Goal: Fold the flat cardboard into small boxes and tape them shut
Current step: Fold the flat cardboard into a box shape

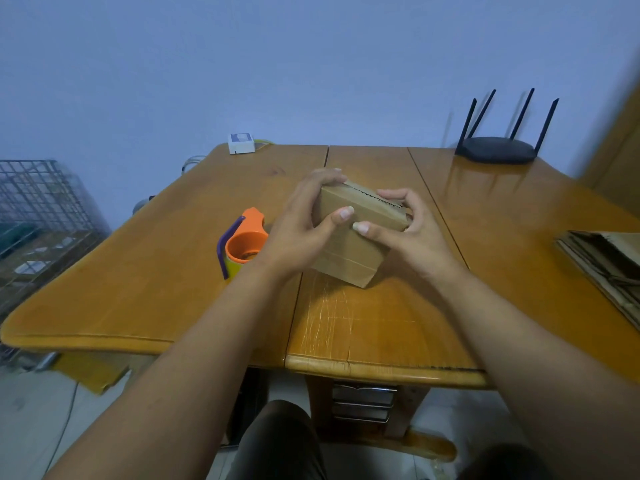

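Box (349, 247) ends hidden under left hand (298, 226), right hand (412, 237), cardboard stack (602, 268) cropped

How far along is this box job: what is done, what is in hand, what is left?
Done: one box is folded up on the table. In hand: the left hand and right hand both grip it. Left: its top seam looks untaped, the tape dispenser sits idle beside it, and flat cardboard waits at the right edge.
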